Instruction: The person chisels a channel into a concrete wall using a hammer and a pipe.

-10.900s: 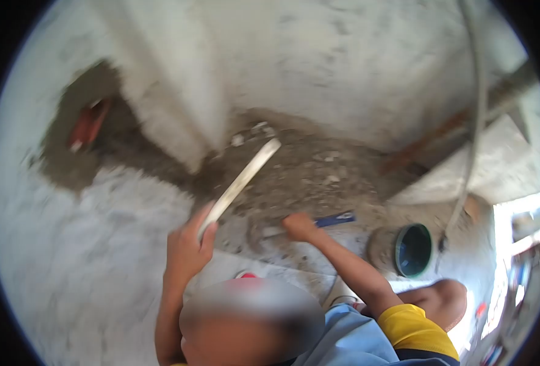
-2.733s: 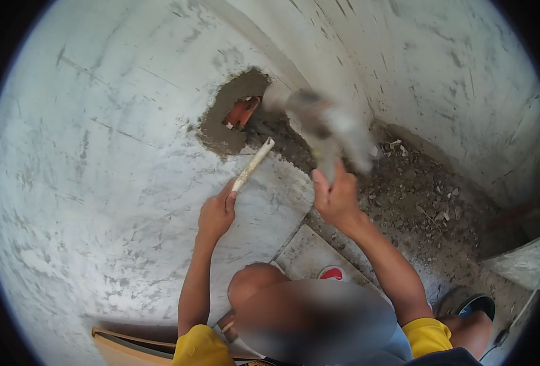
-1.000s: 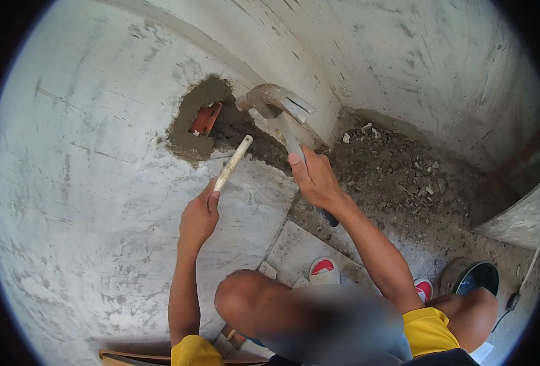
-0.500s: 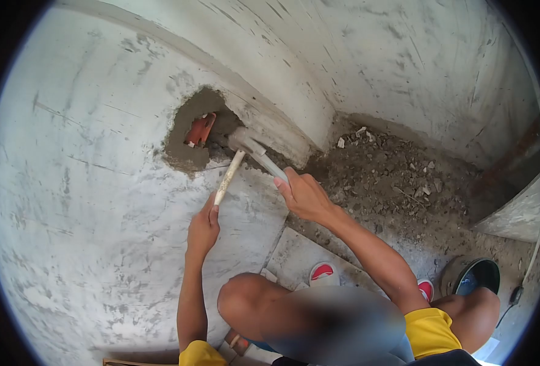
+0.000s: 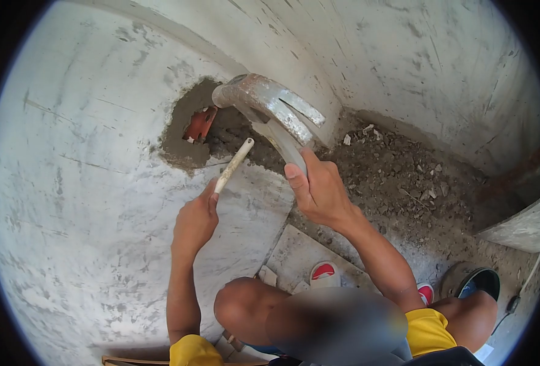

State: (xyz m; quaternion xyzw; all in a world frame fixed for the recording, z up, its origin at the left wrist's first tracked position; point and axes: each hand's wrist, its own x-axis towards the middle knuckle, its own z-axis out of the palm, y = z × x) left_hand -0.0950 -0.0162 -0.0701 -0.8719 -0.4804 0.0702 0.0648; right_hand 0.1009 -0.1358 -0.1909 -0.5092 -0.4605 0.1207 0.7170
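Observation:
My right hand [image 5: 326, 190] is closed round the grey handle of a claw hammer [image 5: 273, 105]. The hammer is raised in front of the wall, its striking face to the left and its claw to the right. My left hand [image 5: 195, 221] grips a pale, stained stick-like handle [image 5: 236, 163] with a small hole in its far end; what lies at its other end is hidden by my fingers. A gap separates the hammer from this handle. Beyond them, an orange-red box [image 5: 200, 124] sits recessed in a rough patch of grey mortar [image 5: 181, 152] in the wall.
Whitish plastered walls [image 5: 93, 201] meet at a corner. Loose soil and rubble [image 5: 398, 177] lie at their foot. A dark bucket [image 5: 480, 282] stands at the right near my knee, with a cable [image 5: 529, 274] beside it. A pale slab [image 5: 309, 253] lies by my red-and-white shoe [image 5: 325, 272].
The hammer has lifted away from the end of the pale handle, up and toward me. My left hand has shifted slightly left, and the handle tilts more to the right.

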